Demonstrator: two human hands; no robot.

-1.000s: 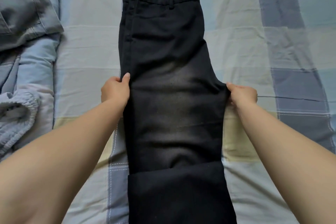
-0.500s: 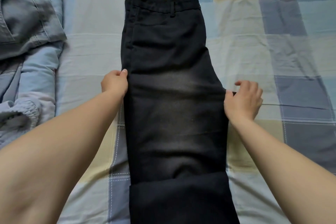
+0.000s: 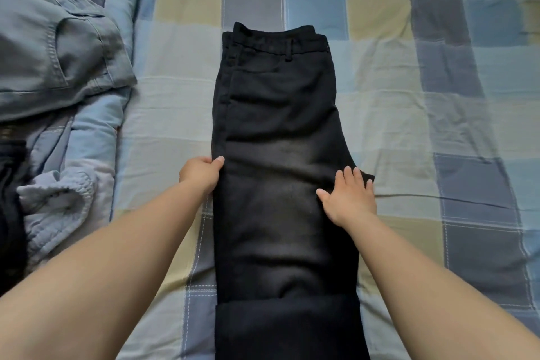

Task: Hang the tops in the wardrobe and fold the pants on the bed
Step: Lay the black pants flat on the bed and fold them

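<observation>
1. Pants (image 3: 280, 131) – black, folded lengthwise leg over leg, lying flat down the middle of the bed (image 3: 409, 114), waistband at the far end, legs running toward the camera.
2. Lower leg section is sitting doubled up at the near edge of the frame, forming a thicker dark band across the bottom.
3. Left hand (image 3: 201, 174) is gripping the left edge of the pants about halfway down – fingers curled under the fabric edge, thumb lying on top.
4. Right hand (image 3: 349, 196) is lying flat on the right side of the pants near the crotch point, fingers straight and slightly spread, pressing the cloth down; holding nothing.
5. Both forearms are reaching in from the bottom corners of the frame, bare.
6. Bed sheet is showing a checked pattern of blue, grey, yellow and pale squares, wrinkled on the right side.
7. Grey-blue garment (image 3: 55, 52) with stitched pocket seams is lying crumpled at the far left, well apart from the pants.
8. Light blue piece with an elastic cuff (image 3: 58, 196) is sitting bunched at the left, below the grey-blue garment.
9. Dark cloth (image 3: 10, 199) is showing at the left frame edge; cannot tell what it is.
</observation>
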